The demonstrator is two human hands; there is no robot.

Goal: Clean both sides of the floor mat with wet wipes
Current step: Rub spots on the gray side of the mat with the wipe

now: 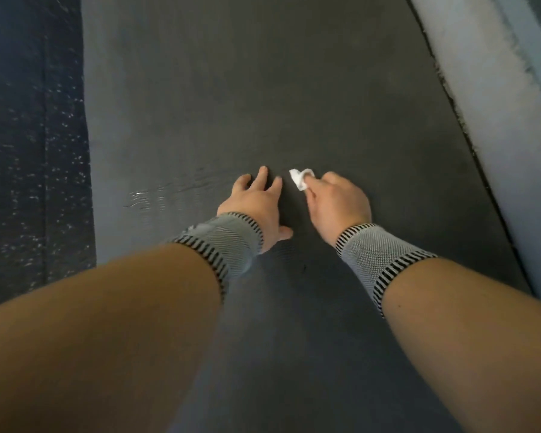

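A long dark grey floor mat [263, 89] runs away from me down the middle of the view. My left hand [260, 201] rests flat on it, fingers spread and straight. Just to its right, my right hand [338, 201] grips a small crumpled white wet wipe [300, 179], whose tip sticks out past the fingers and touches the mat. Faint wet streaks [156, 195] shine on the mat to the left of my left hand. Both wrists wear grey knitted bands with black-striped edges.
Dark speckled flooring [28, 151] lies along the mat's left edge. A pale grey raised surface or wall base [497, 120] runs along the mat's right edge, slanting from the top toward the lower right.
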